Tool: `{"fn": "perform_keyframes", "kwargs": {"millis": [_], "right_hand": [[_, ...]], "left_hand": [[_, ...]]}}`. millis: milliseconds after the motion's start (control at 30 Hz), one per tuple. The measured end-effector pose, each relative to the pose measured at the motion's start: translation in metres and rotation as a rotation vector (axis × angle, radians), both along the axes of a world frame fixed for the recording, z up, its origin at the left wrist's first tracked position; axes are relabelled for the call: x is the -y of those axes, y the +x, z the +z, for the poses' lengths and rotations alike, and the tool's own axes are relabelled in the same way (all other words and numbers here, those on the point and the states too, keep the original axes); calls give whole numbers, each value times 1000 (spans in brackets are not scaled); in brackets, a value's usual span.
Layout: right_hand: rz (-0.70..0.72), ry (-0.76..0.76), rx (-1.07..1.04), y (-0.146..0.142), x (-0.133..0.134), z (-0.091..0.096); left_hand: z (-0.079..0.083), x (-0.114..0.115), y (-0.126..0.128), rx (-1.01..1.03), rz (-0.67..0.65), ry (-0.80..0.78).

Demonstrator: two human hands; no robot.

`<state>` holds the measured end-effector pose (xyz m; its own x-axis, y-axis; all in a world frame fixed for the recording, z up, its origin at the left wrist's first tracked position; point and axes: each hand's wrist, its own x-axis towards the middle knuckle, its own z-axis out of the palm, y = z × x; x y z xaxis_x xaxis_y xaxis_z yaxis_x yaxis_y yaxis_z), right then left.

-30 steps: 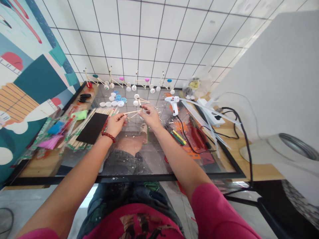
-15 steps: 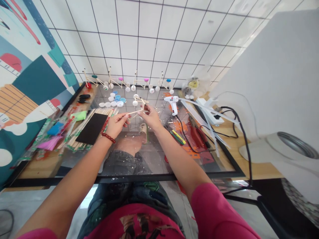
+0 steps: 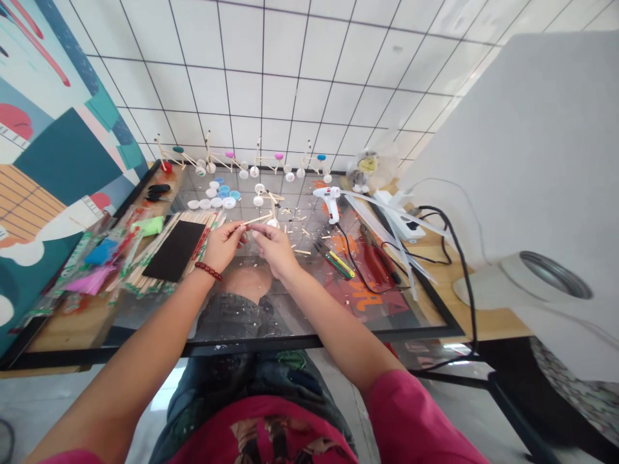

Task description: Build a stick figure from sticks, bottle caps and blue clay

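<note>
My left hand (image 3: 225,243) pinches a thin pale wooden stick (image 3: 258,219) that points away to the right. Close beside it, my right hand (image 3: 275,250) has its thumb and forefinger closed at the stick's near end, almost touching the left fingertips. The exact grip there is partly hidden by the fingers. Just beyond the hands stands a small stick frame (image 3: 274,198) with white caps (image 3: 259,191) as wheels. Another white cap (image 3: 273,223) shows right behind my right fingers. Short stick offcuts (image 3: 303,252) lie to the right.
Several finished stick models (image 3: 264,159) line the back edge. Loose white and blue caps (image 3: 229,202) sit left of centre. A black sheet (image 3: 175,251) lies on bundled sticks. At right are a white glue gun (image 3: 329,202), a yellow-green cutter (image 3: 342,264) and a power strip (image 3: 394,216).
My right hand has moved left and nearer, from the stick's far end to beside my left fingertips. The white cap behind it has come into view. The camera view has shifted slightly.
</note>
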<state>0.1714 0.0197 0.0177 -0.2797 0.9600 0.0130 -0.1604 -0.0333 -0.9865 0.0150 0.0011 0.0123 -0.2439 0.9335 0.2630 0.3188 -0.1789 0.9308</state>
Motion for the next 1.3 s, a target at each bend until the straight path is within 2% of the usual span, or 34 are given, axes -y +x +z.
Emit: {"fn": "perform_keyframes", "kwargs": {"millis": [100,167,333,667,1067,1300], "right_hand": [[54,-300,-226,-3,0,8],[45,-367,-285,-2,-1,11],[31,-396,-344,0,-3,15],[92,-476,-459,3,1,19],[160,-498,-490,7,3,24],[203,-535,-533,8,5,28]], "left_hand": [[-1,2,0,-49,-35,14],[-1,3,0,-69,-49,13],[-2,4,2,-113,-61,24],[-5,3,0,-174,-77,12],[-5,3,1,-125,-78,0],[-1,3,1,-38,18,-4]]}}
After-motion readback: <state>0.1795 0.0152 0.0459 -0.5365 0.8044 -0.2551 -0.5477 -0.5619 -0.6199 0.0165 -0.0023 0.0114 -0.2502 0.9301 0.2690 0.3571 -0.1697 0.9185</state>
